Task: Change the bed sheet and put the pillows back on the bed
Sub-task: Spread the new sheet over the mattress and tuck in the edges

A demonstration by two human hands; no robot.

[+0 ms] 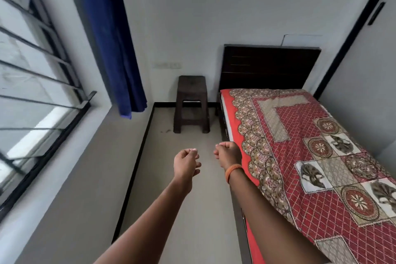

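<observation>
Your bed [225, 111] runs off the right and bottom edges, so you can't see its foot. The sheet [321, 156] covers the mattress except a pale strip at the near side. The window [32, 92] is cut by the left edge, its view blurred.

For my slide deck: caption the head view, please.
Both empty hands, left and right, reach toward the red patterned sheet; no pillows visible.
</observation>
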